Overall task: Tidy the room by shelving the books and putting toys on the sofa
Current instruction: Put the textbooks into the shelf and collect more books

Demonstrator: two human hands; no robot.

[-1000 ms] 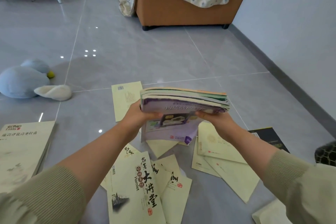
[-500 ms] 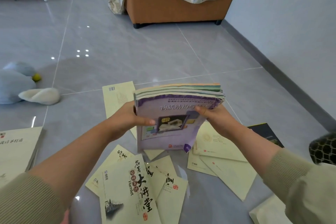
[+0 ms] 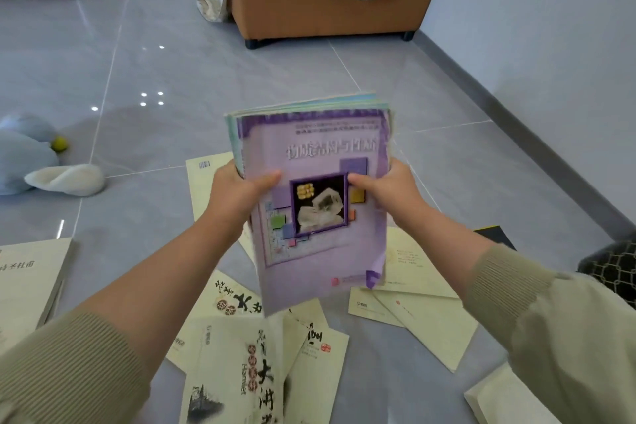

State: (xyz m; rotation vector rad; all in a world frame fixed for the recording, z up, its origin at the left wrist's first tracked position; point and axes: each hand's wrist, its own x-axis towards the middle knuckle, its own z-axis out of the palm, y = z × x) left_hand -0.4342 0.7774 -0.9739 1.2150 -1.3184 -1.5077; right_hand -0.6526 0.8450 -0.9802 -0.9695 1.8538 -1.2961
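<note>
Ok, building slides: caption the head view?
The left hand and right hand hold a purple-fronted stack of books over pale books strewn on the floor.

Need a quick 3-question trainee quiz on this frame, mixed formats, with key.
1. True or false: the left hand and the right hand both grip the stack of books.
2. The blue plush toy lies on: A) the floor B) the stack of books C) the left hand.
3. Fill in: the stack's front cover is ____.
Key: 1 true; 2 A; 3 purple.
</note>
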